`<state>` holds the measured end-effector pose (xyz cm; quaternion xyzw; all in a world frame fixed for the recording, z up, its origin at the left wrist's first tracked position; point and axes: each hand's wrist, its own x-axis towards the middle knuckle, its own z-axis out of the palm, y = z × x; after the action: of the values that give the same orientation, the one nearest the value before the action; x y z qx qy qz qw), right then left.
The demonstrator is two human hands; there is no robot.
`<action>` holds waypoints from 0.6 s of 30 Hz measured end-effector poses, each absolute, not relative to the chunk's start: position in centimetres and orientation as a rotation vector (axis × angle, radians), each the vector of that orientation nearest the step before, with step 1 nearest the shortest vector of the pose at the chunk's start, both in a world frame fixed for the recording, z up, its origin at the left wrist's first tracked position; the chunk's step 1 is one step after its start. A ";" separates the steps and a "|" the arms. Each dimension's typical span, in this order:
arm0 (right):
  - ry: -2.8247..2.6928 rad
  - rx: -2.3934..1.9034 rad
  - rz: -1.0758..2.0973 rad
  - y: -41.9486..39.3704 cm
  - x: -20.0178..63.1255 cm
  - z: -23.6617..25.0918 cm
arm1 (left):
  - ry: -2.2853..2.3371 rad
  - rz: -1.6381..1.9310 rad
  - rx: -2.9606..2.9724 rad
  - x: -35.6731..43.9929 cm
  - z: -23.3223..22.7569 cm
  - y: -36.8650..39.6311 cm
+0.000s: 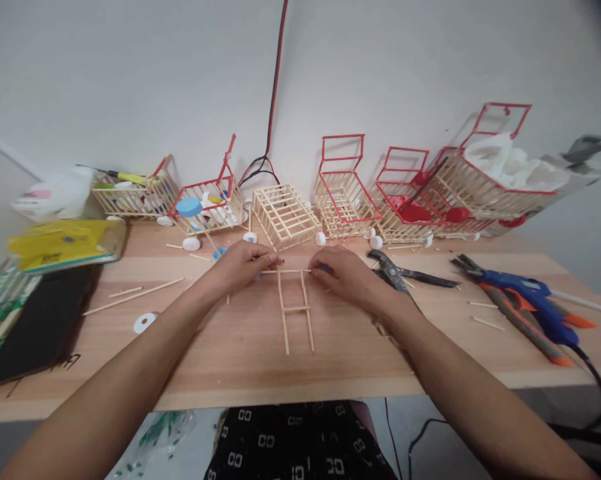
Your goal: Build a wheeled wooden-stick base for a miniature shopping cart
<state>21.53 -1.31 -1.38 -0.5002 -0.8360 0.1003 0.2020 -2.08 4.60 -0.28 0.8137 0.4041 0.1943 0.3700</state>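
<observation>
Two long pale wooden sticks joined by a short rung form a small ladder-shaped stick frame point(296, 308) lying flat on the light wooden desk point(330, 360), near the middle and well back from the front edge. Across its far end lies a thin pale cross stick point(293, 271), and both hands meet there. The left hand point(240, 263) pinches the left end of that stick between thumb and fingertips, fingers curled in. The right hand point(348, 273) pinches the right end the same way, knuckles up, resting on the desk.

Just right of the right hand lie dark metal pliers point(405, 272), close to the wrist. Further right, near the desk's right edge, sits a blue hot-glue gun with an orange tip point(535, 303), its black cord dropping over the front edge. Left of the frame lie loose pale sticks point(135, 297) and a white round disc point(144, 323), with bare wood between them and the frame. A black flat slab point(40, 327) and a yellow plastic packet point(63, 243) fill the left end.

Along the wall stands a row of stick-built carts: an unpainted wooden stick cage point(285, 215) just beyond the hands, and red-trimmed stick carts point(343, 193) to its right. Open desk lies between the frame and the front edge.
</observation>
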 end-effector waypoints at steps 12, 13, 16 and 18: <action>-2.068 -1.439 0.256 -1.3 22.2 -0.6 | 1.147 0.640 2.106 -3.8 0.5 4.7; -2.029 -1.458 0.246 -1.2 22.4 -0.5 | 1.171 0.646 2.125 -3.8 0.5 4.7; -1.923 -1.496 0.243 -1.1 23.2 -0.3 | 1.264 0.693 2.184 -3.9 0.9 4.5; -1.867 -1.534 0.244 -1.2 23.5 -0.1 | 1.315 0.747 2.211 -3.8 1.4 4.2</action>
<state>23.47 -1.19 -0.13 -0.5920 -0.7203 0.0940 0.3491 -3.82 4.19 1.40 0.8034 0.4779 0.2714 0.2292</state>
